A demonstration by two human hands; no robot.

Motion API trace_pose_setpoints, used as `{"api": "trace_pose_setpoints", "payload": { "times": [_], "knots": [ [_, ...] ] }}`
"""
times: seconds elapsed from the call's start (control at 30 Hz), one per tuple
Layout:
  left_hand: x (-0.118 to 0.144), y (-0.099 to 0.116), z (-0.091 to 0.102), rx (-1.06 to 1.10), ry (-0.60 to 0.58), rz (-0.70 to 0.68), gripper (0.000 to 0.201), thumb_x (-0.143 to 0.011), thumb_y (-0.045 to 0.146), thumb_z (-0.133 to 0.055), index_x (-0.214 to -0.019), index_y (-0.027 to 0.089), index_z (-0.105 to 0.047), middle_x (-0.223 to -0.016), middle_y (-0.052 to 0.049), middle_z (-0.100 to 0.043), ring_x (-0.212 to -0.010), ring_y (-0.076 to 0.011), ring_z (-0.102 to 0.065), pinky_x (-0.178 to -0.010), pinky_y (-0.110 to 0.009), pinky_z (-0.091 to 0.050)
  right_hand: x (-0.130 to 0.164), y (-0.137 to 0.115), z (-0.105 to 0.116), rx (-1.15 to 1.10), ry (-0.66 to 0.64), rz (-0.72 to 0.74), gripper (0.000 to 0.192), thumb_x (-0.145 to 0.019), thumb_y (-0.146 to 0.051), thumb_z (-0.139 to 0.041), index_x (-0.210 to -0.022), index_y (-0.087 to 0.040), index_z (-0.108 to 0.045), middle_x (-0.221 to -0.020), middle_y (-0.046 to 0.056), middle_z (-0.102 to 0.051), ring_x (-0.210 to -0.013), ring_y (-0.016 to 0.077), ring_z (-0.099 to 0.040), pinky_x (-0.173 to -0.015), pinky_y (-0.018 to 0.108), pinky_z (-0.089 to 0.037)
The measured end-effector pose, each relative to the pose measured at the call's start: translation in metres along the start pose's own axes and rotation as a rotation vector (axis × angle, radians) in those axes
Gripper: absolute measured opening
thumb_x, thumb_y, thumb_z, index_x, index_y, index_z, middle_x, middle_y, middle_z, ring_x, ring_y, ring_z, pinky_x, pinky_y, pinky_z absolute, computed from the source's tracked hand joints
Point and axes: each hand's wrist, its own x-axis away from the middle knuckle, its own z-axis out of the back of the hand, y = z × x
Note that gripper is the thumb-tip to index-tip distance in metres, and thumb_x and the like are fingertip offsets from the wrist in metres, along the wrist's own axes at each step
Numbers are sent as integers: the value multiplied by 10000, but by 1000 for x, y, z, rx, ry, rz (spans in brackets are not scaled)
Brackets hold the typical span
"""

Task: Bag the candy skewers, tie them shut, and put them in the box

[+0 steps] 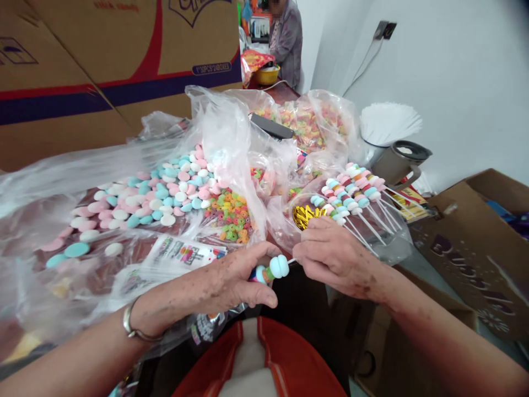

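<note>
A candy skewer [279,266] with blue marshmallow-like discs and small coloured rings lies across the gap between my hands. My left hand [243,275] curls around its candy end, thumb and fingers on either side; part of the candy is hidden in the hand. My right hand [330,253] is closed in a pinch on the thin white stick that comes out of the end disc. Just beyond my right hand are gold twist ties [308,216] and a row of finished-looking candy skewers [351,190] on clear plastic, their white sticks pointing toward me.
Pink, blue and white candies [159,193] spread over plastic at the left, beside small ring candies [229,215]. Printed bags [182,251] lie near my left forearm. A large carton [124,71] stands behind. A mug [403,160], white sticks [388,121] and an open box [475,259] are at the right.
</note>
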Motion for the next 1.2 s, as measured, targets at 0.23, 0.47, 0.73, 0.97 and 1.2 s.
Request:
{"api": "trace_pose_setpoints", "payload": {
  "times": [0.23, 0.47, 0.73, 0.97, 1.2],
  "knots": [
    [24, 8, 11, -4, 78, 188, 575, -657, 484, -806, -1114, 231, -566, -1006, -5, -625, -930, -229, -575, -730, -272, -464, 1, 8, 4, -19, 9, -14, 225, -893, -78, -468, -730, -159, -601, -660, 8, -524, -677, 155, -416, -682, 314, -310],
    [37, -8, 10, 261, -69, 448, 506, -652, 533, -781, -989, 203, -598, -697, 52, -557, -499, -92, -431, -406, -201, -315, -2, 7, -3, -22, 9, 19, 224, -919, -97, -467, -758, -169, -604, -674, 5, -527, -684, 156, -412, -693, 316, -313],
    [30, -25, 10, 281, -74, 350, 454, -648, 456, -828, -908, 201, -557, -654, 76, -502, -515, -79, -426, -440, -181, -363, -5, 1, -6, -6, -13, 64, 173, -900, -125, -522, -759, -177, -609, -706, 5, -535, -741, 168, -411, -732, 322, -316],
    [20, -27, 2, 171, -32, 301, 458, -669, 512, -804, -873, 207, -529, -720, 56, -531, -545, -106, -495, -448, -203, -376, -15, -10, -22, -7, -61, 90, 203, -923, -144, -502, -757, -169, -617, -709, 8, -546, -724, 165, -408, -722, 313, -317],
    [16, -13, 2, 188, -27, 244, 435, -709, 494, -778, -921, 209, -528, -718, 48, -558, -593, -124, -522, -507, -211, -398, -23, -5, -21, 56, -20, 131, 203, -935, -148, -494, -798, -168, -642, -736, 19, -578, -762, 182, -424, -746, 332, -316]
  ]
}}
